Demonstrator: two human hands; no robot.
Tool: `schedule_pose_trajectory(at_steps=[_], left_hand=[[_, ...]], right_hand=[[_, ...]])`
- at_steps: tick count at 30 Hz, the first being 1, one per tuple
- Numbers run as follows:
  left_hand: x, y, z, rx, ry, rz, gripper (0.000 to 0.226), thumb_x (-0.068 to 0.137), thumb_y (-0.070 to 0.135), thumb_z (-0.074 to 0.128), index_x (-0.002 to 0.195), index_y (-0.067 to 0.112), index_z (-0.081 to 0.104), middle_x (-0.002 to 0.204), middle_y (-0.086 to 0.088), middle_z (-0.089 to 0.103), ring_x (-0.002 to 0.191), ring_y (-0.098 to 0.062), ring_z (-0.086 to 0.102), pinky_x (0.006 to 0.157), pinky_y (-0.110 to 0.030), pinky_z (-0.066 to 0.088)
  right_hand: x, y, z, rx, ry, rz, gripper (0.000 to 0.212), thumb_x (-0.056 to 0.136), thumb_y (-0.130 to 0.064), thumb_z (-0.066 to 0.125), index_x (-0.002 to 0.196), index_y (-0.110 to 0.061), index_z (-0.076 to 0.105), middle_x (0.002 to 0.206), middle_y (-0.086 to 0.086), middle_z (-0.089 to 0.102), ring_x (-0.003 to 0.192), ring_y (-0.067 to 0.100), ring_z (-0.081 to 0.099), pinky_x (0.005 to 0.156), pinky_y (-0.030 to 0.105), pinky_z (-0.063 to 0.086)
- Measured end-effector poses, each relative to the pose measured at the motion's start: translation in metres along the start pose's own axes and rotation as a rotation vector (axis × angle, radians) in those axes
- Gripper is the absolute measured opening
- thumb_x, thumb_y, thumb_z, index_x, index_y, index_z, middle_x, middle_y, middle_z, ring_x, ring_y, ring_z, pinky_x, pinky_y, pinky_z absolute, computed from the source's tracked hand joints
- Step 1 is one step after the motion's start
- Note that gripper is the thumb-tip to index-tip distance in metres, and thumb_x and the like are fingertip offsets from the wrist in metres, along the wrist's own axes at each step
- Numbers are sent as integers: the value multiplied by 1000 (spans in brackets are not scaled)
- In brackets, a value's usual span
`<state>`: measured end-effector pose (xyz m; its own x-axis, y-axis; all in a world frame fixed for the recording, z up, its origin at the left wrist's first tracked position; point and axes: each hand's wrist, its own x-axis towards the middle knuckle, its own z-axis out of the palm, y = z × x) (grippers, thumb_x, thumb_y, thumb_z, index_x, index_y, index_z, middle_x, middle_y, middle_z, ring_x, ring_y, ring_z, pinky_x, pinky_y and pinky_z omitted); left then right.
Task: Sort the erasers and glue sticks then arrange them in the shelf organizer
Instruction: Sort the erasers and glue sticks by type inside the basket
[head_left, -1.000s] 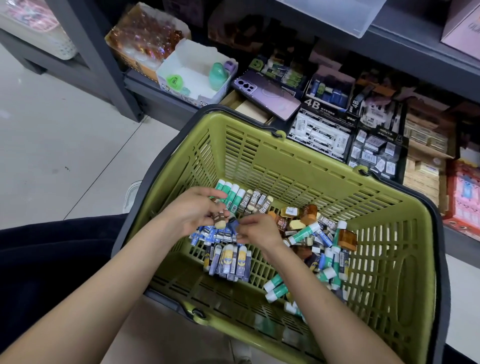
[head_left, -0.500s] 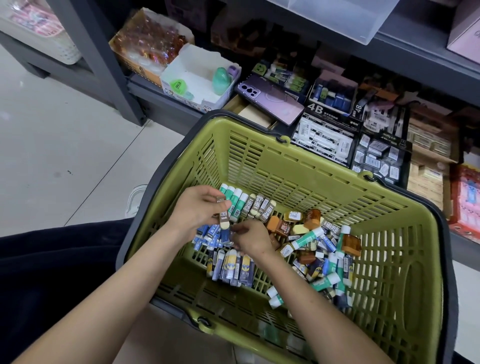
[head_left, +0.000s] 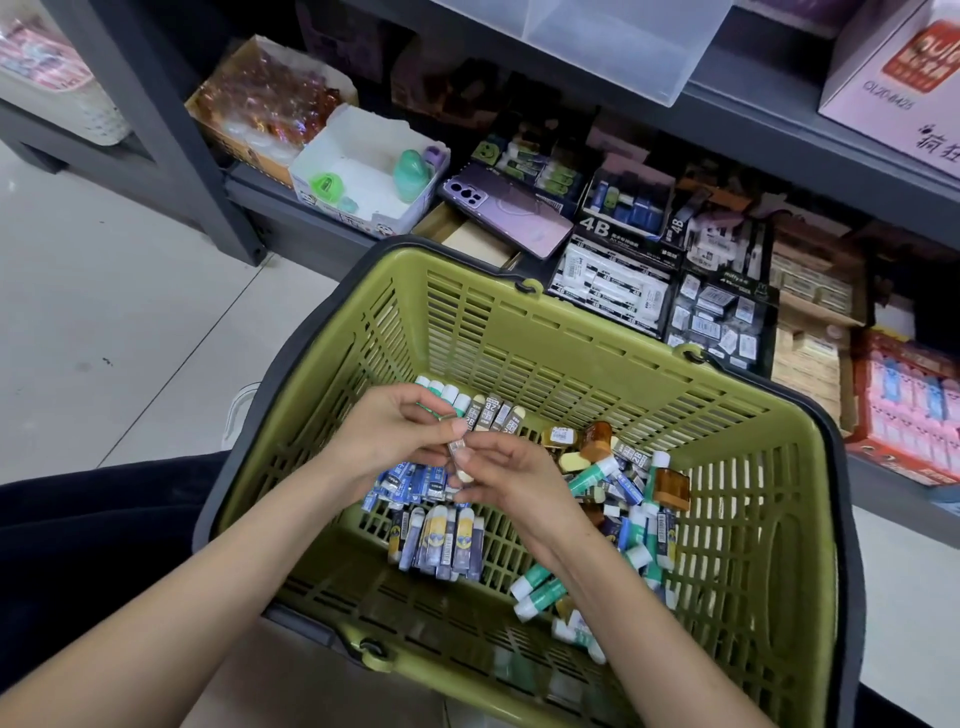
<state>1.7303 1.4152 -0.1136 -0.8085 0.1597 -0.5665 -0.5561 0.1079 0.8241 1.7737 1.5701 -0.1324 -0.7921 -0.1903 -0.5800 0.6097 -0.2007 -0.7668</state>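
The left hand (head_left: 395, 434) and right hand (head_left: 511, 475) are pinching one eraser (head_left: 459, 461) between curled fingertips over the basket (head_left: 571, 332) middle, now turning it upright. Sorting is probably continuing; shelving isn't starting yet.

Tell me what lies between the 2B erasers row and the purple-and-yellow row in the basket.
Head view: blue-wrapped erasers, partly under the left hand and right hand, which pinch one small eraser.

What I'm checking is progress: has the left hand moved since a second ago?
Yes. The left hand shifted slightly right, nearer the row of 2B erasers.
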Motion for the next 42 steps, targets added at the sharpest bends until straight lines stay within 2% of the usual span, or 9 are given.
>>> schedule_pose_trajectory(at_steps=[7,10,12,18,23,28,32,36,42], left_hand=[[0,-6,11,174,-89,-15,18,79,1,71,91,-2,58,85,-19,66,62,-17,67,60,-25,58],[3,-8,11,497,-85,64,18,84,13,70,98,6,62,97,-8,67,85,-17,65,78,-32,56],[2,-6,6,728,26,227,20,87,18,66,105,10,64,105,-2,66,97,-15,60,90,-33,49],[-13,29,-25,808,500,777,18,87,15,62,103,9,69,104,-5,67,101,-23,58,88,-25,35],[-6,41,-50,881,585,697,30,88,21,61,115,10,65,122,-8,60,115,-30,52,99,-39,36],[2,34,-47,986,534,677,38,84,18,67,121,12,62,130,-9,54,114,-32,55,90,-42,45],[3,32,-49,1025,534,692,38,83,18,69,120,13,62,130,-11,54,112,-34,55,87,-42,46],[4,29,-48,1081,540,731,36,80,15,70,116,11,65,128,-16,54,113,-36,54,89,-43,45],[1,18,-37,1045,564,773,29,78,10,72,107,7,70,122,-22,58,123,-44,47,100,-55,38]], right_hand=[[0,4,-29,271,252,32,28,70,3,68,97,-2,64,80,7,68,69,15,63,63,25,52],[12,7,-39,176,369,-13,27,71,1,71,97,-4,64,86,10,69,74,19,63,64,25,51],[26,8,-50,-30,489,-45,25,77,-1,72,101,-5,66,93,10,69,81,18,63,69,24,49],[74,10,-61,-377,526,-80,24,85,-3,67,108,-6,67,95,3,66,92,17,61,87,28,51],[97,16,-54,-480,562,-65,19,84,-8,70,101,-10,61,90,2,63,91,20,61,91,35,51],[105,24,-53,-468,638,-111,24,87,-8,67,110,-4,64,97,6,65,86,14,58,85,28,51],[100,26,-52,-497,632,-148,25,92,-10,59,116,-7,64,100,-5,64,79,8,58,67,10,46],[74,20,-66,-513,591,-158,23,92,-9,58,114,-10,65,104,-4,65,91,9,60,83,24,52],[-2,47,-110,-1021,125,22,32,81,-19,74,112,-17,67,107,-9,67,91,2,59,82,16,46]])
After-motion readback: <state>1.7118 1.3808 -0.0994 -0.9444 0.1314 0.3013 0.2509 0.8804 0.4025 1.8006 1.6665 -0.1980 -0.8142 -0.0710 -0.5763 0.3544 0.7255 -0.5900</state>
